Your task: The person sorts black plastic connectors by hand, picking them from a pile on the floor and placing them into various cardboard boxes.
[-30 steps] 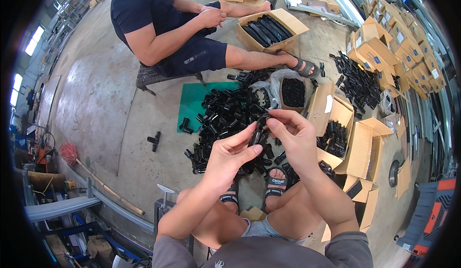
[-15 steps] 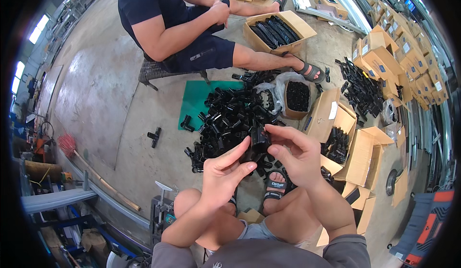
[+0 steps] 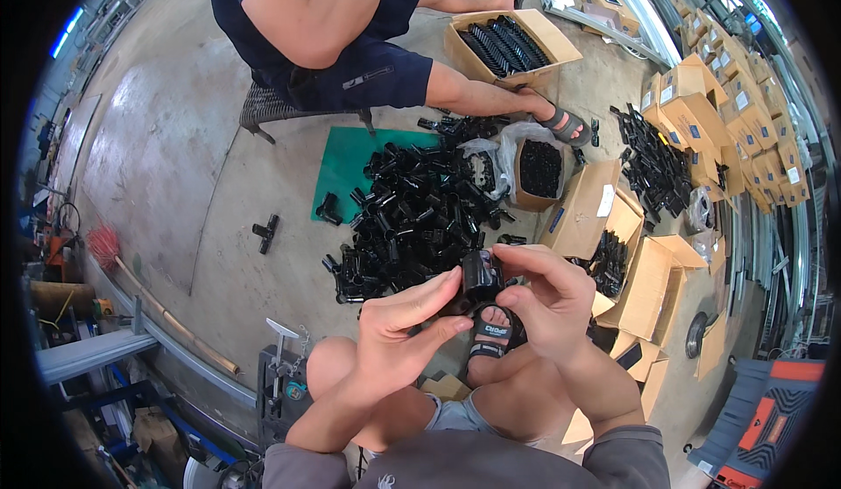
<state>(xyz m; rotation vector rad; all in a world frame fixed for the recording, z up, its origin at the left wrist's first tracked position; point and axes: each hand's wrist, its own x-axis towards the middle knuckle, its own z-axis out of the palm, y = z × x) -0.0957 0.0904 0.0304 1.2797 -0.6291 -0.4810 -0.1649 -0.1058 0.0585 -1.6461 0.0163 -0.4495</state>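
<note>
Near a black pile [image 3: 412,213], the left hand [image 3: 396,338] and right hand [image 3: 554,303] hold one black piece [image 3: 482,276]. Their fingers [image 3: 536,258] open just its width.

Floor [image 3: 236,287]: grey concrete, marked in places. A smoother section [image 3: 158,182] at left, bounded by a dark seam, reflects bright light. Window [image 3: 66,32]: narrow, bright strip, upper left. Furniture: one dark woven stool [image 3: 270,109], upright on the floor.
</note>
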